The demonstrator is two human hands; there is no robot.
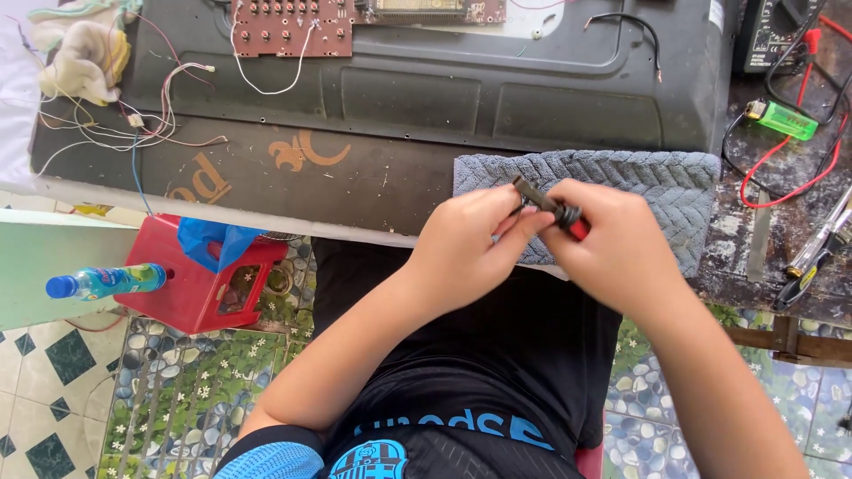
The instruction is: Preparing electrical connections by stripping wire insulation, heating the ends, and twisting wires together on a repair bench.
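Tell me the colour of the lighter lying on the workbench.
Bright green, with a yellowish metal top; the lighter shows clearly in the head view, among red and black wires.

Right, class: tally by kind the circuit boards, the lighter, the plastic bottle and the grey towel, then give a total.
Circuit boards: 2
Green lighter: 1
Plastic bottle: 1
Grey towel: 1
Total: 5
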